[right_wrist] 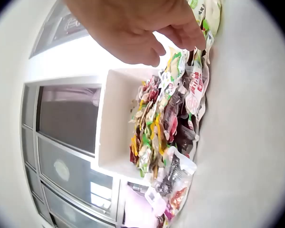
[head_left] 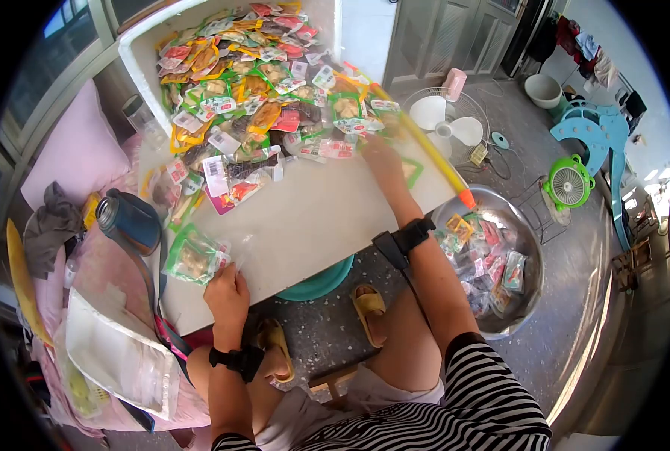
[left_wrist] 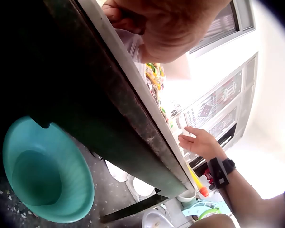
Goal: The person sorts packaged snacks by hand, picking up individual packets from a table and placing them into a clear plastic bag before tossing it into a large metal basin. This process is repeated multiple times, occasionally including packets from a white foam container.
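At the table's near left, my left hand (head_left: 227,297) grips the edge of a clear plastic bag (left_wrist: 129,42), its fingers curled. A green-edged snack packet (head_left: 192,255) lies right at those fingers, overlapping the clear plastic in the head view. My right hand (head_left: 386,169), blurred in the head view, reaches over the right side of the table. In the right wrist view that hand (right_wrist: 149,31) hangs above the near edge of the packet pile (right_wrist: 173,104), fingers loosely extended, holding nothing visible. A green-edged packet (head_left: 411,172) lies beside its wrist.
A white foam box (head_left: 143,71) spills snack packets onto the white table (head_left: 297,218). A yellow stick with an orange tip (head_left: 444,169) runs along the right edge. Below right stands a metal basin (head_left: 530,301) of packets; a teal basin (head_left: 320,282) sits underneath. A blue flask (head_left: 136,225) stands left.
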Demonstrator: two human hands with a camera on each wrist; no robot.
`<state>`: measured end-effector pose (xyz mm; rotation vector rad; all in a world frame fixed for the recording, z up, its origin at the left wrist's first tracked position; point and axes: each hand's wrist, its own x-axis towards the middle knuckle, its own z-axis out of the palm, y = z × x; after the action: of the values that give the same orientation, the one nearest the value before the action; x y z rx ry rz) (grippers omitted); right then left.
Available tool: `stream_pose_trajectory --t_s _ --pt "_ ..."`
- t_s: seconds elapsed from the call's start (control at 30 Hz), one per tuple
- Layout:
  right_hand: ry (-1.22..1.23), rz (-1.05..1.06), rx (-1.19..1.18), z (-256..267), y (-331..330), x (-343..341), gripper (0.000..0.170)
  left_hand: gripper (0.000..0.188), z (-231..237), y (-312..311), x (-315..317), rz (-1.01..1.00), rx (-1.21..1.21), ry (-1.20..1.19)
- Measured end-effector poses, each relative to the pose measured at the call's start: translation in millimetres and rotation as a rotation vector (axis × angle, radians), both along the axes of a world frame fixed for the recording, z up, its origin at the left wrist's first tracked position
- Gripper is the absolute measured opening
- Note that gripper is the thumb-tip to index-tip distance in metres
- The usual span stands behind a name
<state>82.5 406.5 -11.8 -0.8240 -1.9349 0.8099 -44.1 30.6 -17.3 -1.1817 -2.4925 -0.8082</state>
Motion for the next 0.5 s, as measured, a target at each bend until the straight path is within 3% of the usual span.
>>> stream_pose_trajectory --t_s 0.03,0.1,0.17,0.23,0.37,0.4,0.5 --pt "0.075 0.014 -0.025 7 3 -13 0.035 0.016 0 0 -1 -0.004 0.004 -0.002" --pt "0.062 0.324 0.14 -25 58 -30 0.033 0.015 -1 0 -1 -0.012 0.019 -0.007" --pt "-0.086 0.39 0.291 -27 70 -34 0.032 0.013 0 0 -1 -0.018 0.042 -0.007" --pt "-0.361 0.205 0.427 -1 49 -30 0.033 0.009 -1 1 -3 -0.035 0.07 0.014" --pt "0.018 0.323 0.091 -13 16 -20 0.035 0.002 6 1 -1 -0.02 0.032 0.008" --pt "0.179 0.405 -0.03 -8 -11 -18 0.034 0.002 5 2 -1 -0.02 0.038 -0.001" --pt "0.308 0.463 -0.463 31 -111 4 0.034 0.002 2 0 -1 -0.024 0.056 -0.018"
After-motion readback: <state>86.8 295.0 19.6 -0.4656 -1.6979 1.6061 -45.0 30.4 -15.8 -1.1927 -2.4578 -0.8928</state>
